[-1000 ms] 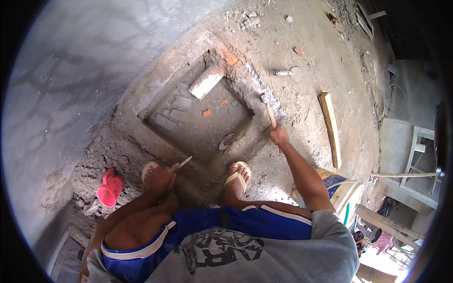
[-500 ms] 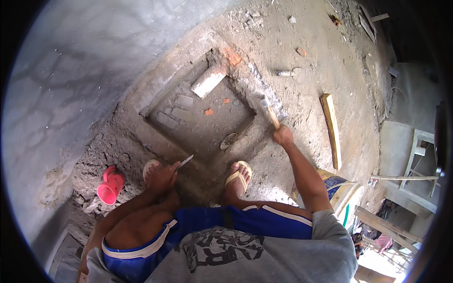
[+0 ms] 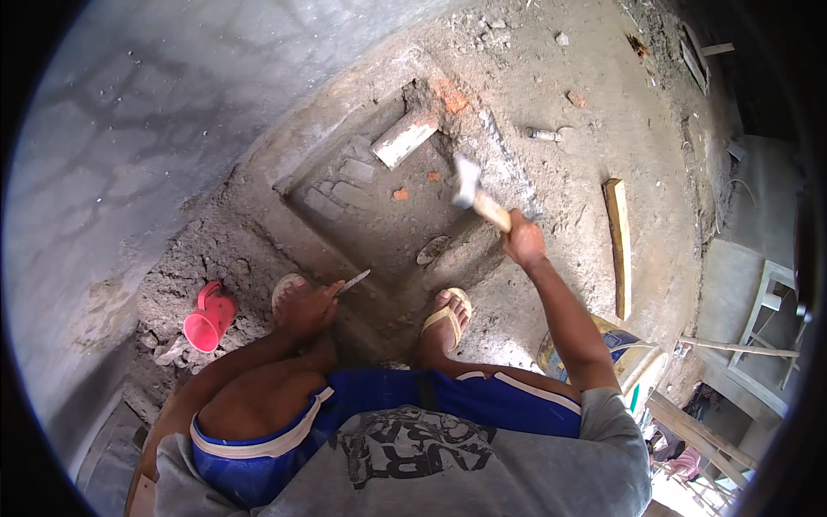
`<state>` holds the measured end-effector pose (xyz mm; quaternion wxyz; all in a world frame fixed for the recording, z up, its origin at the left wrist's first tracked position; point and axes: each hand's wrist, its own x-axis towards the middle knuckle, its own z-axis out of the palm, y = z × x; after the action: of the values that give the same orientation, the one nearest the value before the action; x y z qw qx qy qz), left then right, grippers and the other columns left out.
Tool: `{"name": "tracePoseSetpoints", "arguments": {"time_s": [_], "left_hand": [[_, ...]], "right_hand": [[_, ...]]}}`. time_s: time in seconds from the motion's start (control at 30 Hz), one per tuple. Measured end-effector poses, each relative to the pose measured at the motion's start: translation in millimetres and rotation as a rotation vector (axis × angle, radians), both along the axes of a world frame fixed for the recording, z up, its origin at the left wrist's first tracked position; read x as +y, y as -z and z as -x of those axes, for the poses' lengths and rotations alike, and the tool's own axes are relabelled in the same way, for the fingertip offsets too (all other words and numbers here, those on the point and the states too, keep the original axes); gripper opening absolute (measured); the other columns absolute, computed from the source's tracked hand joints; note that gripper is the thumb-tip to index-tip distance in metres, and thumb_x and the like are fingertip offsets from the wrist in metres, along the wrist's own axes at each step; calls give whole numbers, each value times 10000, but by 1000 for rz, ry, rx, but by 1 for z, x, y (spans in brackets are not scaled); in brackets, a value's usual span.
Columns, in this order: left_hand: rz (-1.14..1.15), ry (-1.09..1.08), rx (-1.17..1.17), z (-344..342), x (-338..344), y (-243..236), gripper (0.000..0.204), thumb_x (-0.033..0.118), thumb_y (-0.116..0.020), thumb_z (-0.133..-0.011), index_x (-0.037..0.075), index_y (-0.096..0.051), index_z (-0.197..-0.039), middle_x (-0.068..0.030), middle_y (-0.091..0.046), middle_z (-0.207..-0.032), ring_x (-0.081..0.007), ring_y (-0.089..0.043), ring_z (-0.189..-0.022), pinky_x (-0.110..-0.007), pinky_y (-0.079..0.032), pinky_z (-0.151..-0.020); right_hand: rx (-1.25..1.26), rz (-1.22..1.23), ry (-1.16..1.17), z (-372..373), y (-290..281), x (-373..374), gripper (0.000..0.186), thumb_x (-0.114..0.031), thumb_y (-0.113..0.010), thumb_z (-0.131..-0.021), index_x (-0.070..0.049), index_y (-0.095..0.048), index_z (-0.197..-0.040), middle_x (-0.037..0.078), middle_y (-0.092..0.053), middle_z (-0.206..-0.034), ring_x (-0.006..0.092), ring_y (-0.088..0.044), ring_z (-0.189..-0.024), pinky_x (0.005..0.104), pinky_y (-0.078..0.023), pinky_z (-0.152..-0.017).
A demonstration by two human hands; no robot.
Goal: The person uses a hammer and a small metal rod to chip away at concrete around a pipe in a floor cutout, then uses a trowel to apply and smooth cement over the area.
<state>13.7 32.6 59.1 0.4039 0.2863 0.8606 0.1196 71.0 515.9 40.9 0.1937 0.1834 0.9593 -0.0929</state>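
Note:
My right hand (image 3: 524, 237) grips the wooden handle of a hammer (image 3: 468, 183), whose metal head is held over the right part of a square recess (image 3: 332, 254) in the rough floor. My left hand (image 3: 306, 306) is closed on a narrow pointed metal tool (image 3: 355, 280), a chisel or blade, near my left foot and the recess's near edge. In the recess lie grey fragments (image 3: 357, 170), small orange bits (image 3: 401, 195), a whitish half-round piece (image 3: 403, 138) at the far corner and a flat oval object (image 3: 432, 250) by the right side.
A red mug (image 3: 209, 323) lies on rubble at the left, beside a grey wall (image 3: 129, 146). At the right are a wooden batten (image 3: 617, 248), a small tool (image 3: 543, 134) and a bucket (image 3: 642, 358). Poles (image 3: 706, 439) and a person in pink (image 3: 680, 461) show at the lower right.
The hammer head has swung to the left and looks larger, closer to me, with my right hand slightly higher. The floor has shifted rightward in the picture; my left hand still holds its tool.

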Motion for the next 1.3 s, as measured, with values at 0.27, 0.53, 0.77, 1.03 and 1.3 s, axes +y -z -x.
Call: {"name": "tracePoseSetpoints", "arguments": {"time_s": [0.27, 0.53, 0.77, 1.03, 1.3], "left_hand": [[47, 47, 24, 6, -1, 1, 441, 342, -508, -960, 289, -523, -1397, -178, -608, -1136, -462, -560, -1038, -598, -449, -888], [-106, -21, 71, -5, -6, 13, 439, 351, -507, -957, 285, -527, -1391, -156, -619, -1148, -456, -555, -1002, -608, -415, -870], [-159, -51, 117, -12, -20, 28, 433, 341, -506, -958, 278, -536, -1385, -120, -654, -1102, -437, -574, -1021, -599, -408, -930], [-99, 45, 244, -7, -12, 14, 428, 333, -514, -950, 260, -556, -1370, -98, -671, -1084, -400, -596, -981, -580, -418, -893], [-315, -84, 168, -14, -19, 27, 437, 294, -525, -956, 230, -541, -1388, -89, -671, -1066, -363, -605, -952, -545, -429, -859]], "right_hand": [[54, 155, 80, 46, -33, -41, 256, -139, -621, -823, 3, -556, -1026, 253, -673, -829, 426, -675, -756, 479, -554, -696], [92, 82, -127, 44, -13, -13, 234, -127, -627, -825, -7, -547, -1010, 261, -667, -913, 440, -664, -808, 489, -547, -725], [-70, 90, 218, 57, -4, -49, 223, -156, -612, -838, -26, -532, -1000, 267, -668, -821, 446, -674, -781, 494, -559, -742], [424, 134, -518, 80, -50, -61, 289, -98, -701, -774, -29, -503, -973, 208, -643, -770, 366, -674, -718, 437, -559, -650], [-37, 21, 253, 35, 33, 8, 396, -238, -622, -816, 72, -611, -1061, 288, -680, -864, 395, -700, -781, 458, -556, -753]]}}
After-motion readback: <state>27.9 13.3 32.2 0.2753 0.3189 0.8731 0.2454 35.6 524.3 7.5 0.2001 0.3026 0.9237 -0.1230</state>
